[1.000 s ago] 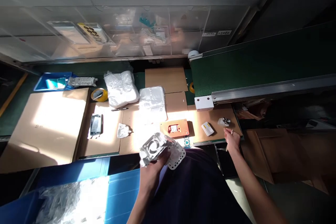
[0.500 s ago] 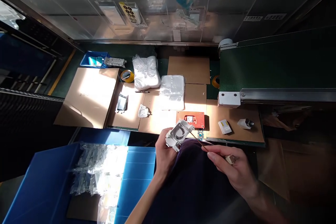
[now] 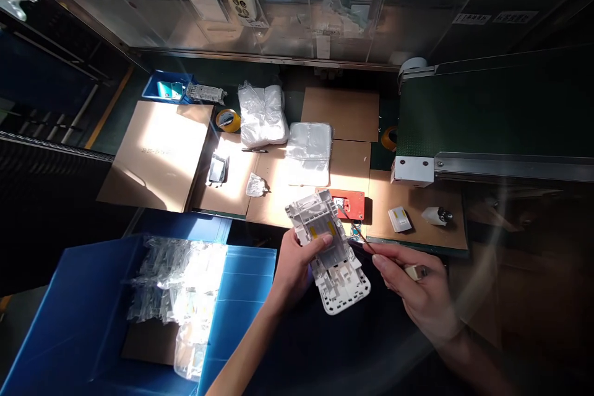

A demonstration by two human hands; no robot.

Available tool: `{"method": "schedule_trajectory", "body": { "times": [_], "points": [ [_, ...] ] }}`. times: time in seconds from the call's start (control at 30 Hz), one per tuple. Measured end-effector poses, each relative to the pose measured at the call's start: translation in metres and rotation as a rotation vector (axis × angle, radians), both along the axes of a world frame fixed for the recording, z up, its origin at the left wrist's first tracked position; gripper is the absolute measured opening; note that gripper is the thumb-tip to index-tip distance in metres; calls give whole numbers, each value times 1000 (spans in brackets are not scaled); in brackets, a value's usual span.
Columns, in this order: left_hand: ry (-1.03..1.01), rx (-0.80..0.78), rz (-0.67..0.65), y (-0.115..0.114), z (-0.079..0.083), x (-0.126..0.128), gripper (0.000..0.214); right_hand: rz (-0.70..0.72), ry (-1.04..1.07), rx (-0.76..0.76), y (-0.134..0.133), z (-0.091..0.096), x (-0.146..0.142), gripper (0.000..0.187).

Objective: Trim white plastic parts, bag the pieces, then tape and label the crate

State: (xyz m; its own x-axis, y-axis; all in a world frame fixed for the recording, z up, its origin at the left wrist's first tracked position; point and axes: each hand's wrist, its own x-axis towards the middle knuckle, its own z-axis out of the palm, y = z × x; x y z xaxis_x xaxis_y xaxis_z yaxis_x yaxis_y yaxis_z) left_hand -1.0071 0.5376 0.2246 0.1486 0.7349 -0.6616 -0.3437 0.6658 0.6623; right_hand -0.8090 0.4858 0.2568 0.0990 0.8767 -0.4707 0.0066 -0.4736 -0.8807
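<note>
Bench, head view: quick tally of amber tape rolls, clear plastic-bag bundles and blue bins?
Amber tape rolls: 2 (left roll, right roll)
Clear plastic-bag bundles: 2 (rear bundle, front bundle)
Blue bins: 2 (small blue tray, large blue bin)
Total: 6

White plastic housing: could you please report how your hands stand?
Left hand gripping white plastic housing. Right hand holding thin pointed tool. Red block just beyond.

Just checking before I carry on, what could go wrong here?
The thin tool in the right hand points at the white housing in the left hand, so it could scratch it or jab that hand. Held in one hand, the housing might slip toward the blue bin.
</note>
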Motion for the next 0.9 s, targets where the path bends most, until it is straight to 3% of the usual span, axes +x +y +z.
{"method": "schedule_trajectory", "body": {
  "times": [0.23,0.57,0.9],
  "points": [
    [53,10,-87,-6,2,-2,36,-36,45,-68,10,0,-12,24],
    [630,198,-190,-15,4,-1,36,-81,251,-194,9,2,-26,31],
    [647,229,-194,-21,0,-2,31,-100,270,-191,4,0,-28,35]
  ]
}}
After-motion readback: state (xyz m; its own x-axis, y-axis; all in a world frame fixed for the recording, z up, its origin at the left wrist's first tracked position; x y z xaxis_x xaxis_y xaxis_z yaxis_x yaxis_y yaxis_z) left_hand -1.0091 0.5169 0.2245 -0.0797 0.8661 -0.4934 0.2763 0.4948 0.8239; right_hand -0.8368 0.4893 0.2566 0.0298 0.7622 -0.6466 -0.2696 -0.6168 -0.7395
